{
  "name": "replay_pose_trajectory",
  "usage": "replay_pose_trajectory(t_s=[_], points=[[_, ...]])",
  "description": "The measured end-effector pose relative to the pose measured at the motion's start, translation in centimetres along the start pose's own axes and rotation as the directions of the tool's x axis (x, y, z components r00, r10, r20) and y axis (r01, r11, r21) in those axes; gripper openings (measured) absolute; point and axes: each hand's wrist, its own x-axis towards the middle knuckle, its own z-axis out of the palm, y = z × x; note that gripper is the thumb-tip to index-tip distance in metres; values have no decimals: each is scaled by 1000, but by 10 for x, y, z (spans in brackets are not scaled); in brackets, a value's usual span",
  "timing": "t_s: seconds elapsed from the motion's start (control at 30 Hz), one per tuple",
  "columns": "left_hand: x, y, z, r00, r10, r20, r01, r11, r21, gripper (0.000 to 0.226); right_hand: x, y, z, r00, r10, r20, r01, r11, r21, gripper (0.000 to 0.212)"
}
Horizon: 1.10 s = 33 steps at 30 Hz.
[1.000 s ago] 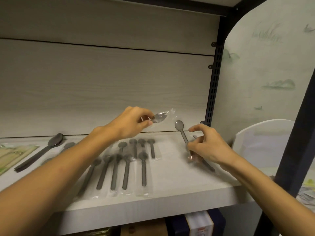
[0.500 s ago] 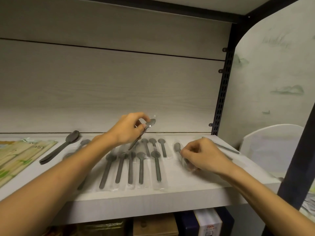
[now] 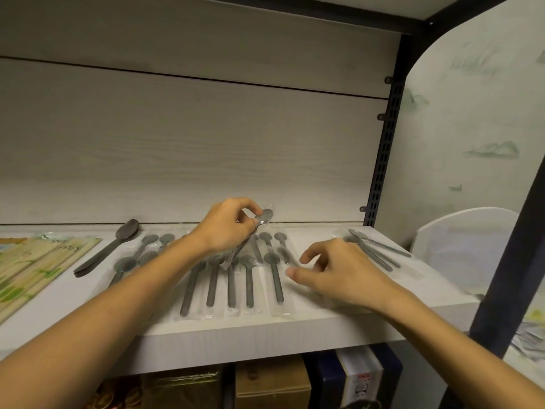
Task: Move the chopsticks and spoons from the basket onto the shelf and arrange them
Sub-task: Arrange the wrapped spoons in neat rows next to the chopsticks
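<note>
Fingers of the left hand (image 3: 227, 228) are pinching a wrapped spoon (image 3: 263, 216) by its bowl, above the rows of spoons (image 3: 249, 278) lying on the shelf (image 3: 324, 323); right hand (image 3: 339, 273) is hovering spread, holding nothing, chopsticks (image 3: 32, 261) lying far left.

Right hand (image 3: 345, 276) off its spoon (image 3: 284, 255) — fingers now spread, spoon flat on shelf (image 3: 324, 329).
</note>
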Motion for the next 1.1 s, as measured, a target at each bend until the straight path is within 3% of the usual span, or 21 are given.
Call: replay_pose_trajectory(t_s=[0.13,0.2,0.3,0.7,0.97,1.1], points=[[0,-4,0,1000,-8,4,8,1000,-15,12,3,1,-5,995,-11,-94,18,997,70,24],[0,-5,1,1000,-11,21,12,999,-47,12,4,5,-6,1000,13,-21,-13,1000,14,18],[2,-4,2,999,-28,43,33,992,-118,12,6,8,0,995,21,103,-20,1000,-7,29],[12,-2,7,987,-143,72,154,973,-173,22,15,4,6,992,-46,114,39,997,59,18],[26,8,11,976,-197,95,211,962,-174,31,37,37,-12,998,-15,-62,17,999,37,12],[35,17,19,980,-179,88,185,981,-64,12,47,60,-29,986,20,-164,-12,999,50,7]])
